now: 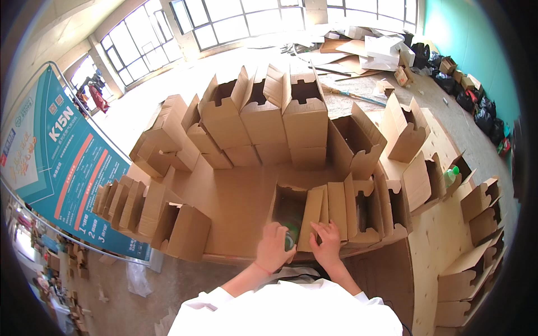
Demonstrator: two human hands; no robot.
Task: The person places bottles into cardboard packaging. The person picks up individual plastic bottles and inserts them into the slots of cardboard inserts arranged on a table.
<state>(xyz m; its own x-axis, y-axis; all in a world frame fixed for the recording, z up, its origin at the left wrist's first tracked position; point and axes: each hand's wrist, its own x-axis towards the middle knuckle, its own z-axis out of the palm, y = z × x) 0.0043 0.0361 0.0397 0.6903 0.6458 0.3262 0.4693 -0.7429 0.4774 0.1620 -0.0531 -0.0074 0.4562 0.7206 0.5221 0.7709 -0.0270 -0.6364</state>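
Observation:
At the table's near edge, my left hand (272, 247) is closed round a green bottle (291, 237), whose round end shows beside my fingers. The bottle is at the near end of an open cardboard carton (288, 203); my hand hides part of it. Just to the right, my right hand (327, 242) lies against the raised flap (312, 215) of that carton or the neighbouring one; I cannot tell which. Its thumb and forefinger are apart, with nothing visible between them.
More open cartons (305, 115) line the back of the cardboard-covered table (235, 193). Others stand at the left (182, 232) and right. A plywood surface (434, 238) holds cartons, one with a green bottle (451, 175). A blue banner (73, 168) stands left.

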